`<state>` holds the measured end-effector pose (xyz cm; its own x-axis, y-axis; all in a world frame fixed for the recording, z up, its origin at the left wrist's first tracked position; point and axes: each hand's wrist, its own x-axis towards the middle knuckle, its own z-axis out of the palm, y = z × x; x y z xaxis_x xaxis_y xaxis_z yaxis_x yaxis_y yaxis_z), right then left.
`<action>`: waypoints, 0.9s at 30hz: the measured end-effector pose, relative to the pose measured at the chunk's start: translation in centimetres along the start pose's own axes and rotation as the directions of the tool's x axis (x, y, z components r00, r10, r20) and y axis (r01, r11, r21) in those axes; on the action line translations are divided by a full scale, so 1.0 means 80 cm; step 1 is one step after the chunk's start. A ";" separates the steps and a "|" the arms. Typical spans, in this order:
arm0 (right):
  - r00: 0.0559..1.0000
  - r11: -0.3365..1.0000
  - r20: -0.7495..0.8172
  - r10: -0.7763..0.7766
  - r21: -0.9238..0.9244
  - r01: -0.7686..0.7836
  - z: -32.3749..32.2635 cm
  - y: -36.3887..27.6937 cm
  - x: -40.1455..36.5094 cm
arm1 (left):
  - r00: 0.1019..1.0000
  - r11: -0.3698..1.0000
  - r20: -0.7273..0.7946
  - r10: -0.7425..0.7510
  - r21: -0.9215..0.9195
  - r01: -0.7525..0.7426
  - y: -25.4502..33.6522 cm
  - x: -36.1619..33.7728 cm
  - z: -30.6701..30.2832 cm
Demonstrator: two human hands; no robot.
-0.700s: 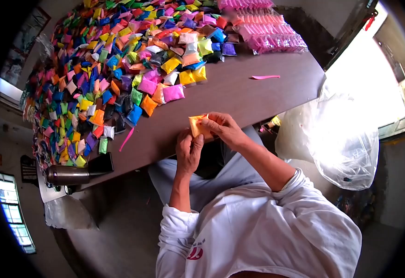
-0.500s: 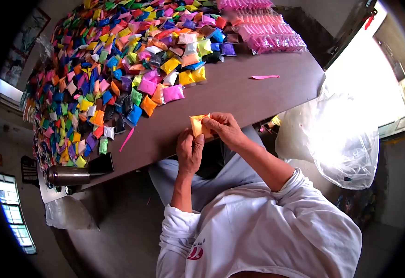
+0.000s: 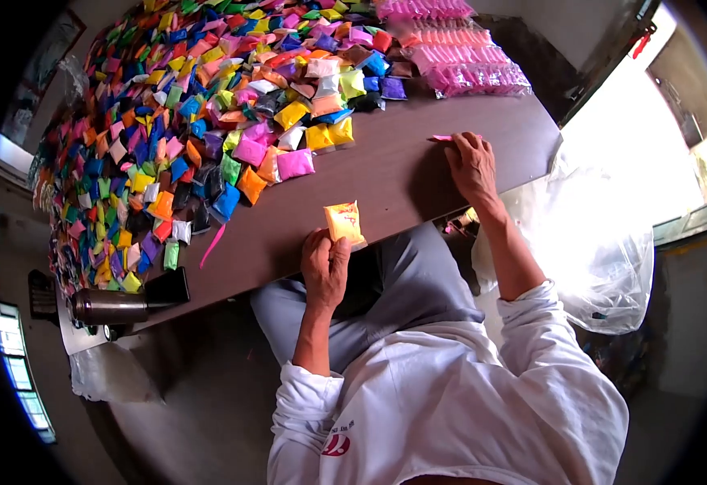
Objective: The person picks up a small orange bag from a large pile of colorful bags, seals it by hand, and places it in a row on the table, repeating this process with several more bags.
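In the head view, 1 orange-yellow packet (image 3: 344, 222) is gripped at its lower edge by the left hand (image 3: 326, 268), closed around it, and is held upright at the near edge of the brown tabletop (image 3: 386, 182). The right hand (image 3: 471, 162) is laid open on the tabletop, well apart from the packet, with its fingertips touching a pink strip (image 3: 441, 138). A broad heap of coloured packets (image 3: 200, 121) is spread across the far side, with rows of pink packets (image 3: 466, 56) beside it. A second pink strip (image 3: 212, 242) and a dark flask (image 3: 119, 307) are seen at the left, and a clear plastic bag (image 3: 604, 242) at the right.
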<state>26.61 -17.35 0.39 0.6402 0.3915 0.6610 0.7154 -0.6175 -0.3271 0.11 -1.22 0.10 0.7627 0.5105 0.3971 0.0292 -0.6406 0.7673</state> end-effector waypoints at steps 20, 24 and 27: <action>0.932 0.987 0.323 -0.162 0.055 0.152 0.049 -0.030 0.026 | 0.992 0.989 -0.088 0.089 0.128 -0.077 0.009 -0.019 0.013; 0.938 0.957 0.347 -0.002 0.273 -0.099 0.011 -0.063 0.019 | 0.989 0.989 -0.106 0.108 0.109 -0.096 0.011 -0.016 0.012; 0.854 0.696 0.493 0.166 0.555 -0.455 -0.004 -0.084 0.011 | 0.984 0.986 -0.120 0.135 0.111 -0.122 0.013 -0.020 0.010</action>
<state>22.27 -13.05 3.40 0.8034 0.5684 0.1777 0.3620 -0.2293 -0.9035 -0.54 -3.21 -0.14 0.6765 0.4845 0.5546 0.0080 -0.7578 0.6524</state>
